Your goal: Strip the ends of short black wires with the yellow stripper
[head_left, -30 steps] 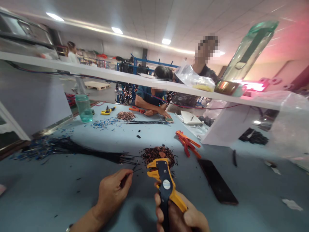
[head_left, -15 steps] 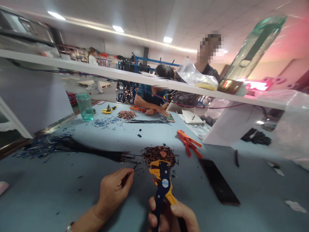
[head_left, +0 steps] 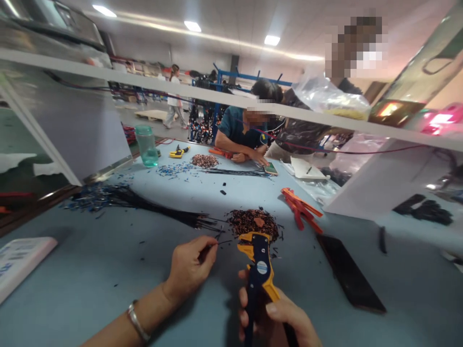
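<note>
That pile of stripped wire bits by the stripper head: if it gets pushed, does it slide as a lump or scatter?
Likely scatters. The pile of wire bits is loose small pieces, with strays already lying on the table around it. Probably very light, so a nudge from the wire stripper in the right hand would spread it. Pinching up a clump would probably shed pieces.

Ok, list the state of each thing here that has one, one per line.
left hand: pinching a thin black wire
right hand: gripping the wire stripper, upright, head up
green jar: upright, lid on
dark phone: flat, screen dark
orange tool: lying unheld
black wire bundle: lying flat
</note>
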### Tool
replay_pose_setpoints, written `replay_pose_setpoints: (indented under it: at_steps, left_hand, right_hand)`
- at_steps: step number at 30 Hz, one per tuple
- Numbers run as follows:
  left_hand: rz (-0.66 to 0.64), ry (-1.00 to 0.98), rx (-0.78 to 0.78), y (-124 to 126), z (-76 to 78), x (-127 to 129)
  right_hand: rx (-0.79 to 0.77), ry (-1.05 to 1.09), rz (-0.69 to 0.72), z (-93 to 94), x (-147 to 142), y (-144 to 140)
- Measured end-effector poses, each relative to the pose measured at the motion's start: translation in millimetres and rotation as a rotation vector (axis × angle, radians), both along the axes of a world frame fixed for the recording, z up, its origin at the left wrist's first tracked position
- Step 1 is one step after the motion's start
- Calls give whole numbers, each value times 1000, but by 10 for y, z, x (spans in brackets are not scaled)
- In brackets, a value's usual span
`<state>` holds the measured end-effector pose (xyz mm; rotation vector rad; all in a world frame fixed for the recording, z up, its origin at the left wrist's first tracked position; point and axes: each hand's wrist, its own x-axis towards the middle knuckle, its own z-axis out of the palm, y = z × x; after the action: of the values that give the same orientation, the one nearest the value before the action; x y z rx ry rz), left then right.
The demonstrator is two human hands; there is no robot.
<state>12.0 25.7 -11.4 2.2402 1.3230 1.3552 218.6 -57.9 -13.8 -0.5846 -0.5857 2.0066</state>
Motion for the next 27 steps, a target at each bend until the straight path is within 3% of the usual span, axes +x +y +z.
replay_pose_setpoints:
  at_steps: [7, 12, 18, 27]
  left_hand:
    - [-19, -8, 52, -42, 40, 35]
    - [-20, -30, 81, -79, 78, 51]
    - [-38, -44, 69, -126, 111, 71]
    - [-82, -21, 155, -196, 200, 97]
  right_hand:
    - [46, -180, -48, 67, 21, -50]
    - [96, -439, -73, 198, 74, -69]
    - [232, -736, 7, 338, 91, -69]
    - [237, -906, 27, 323, 100, -89]
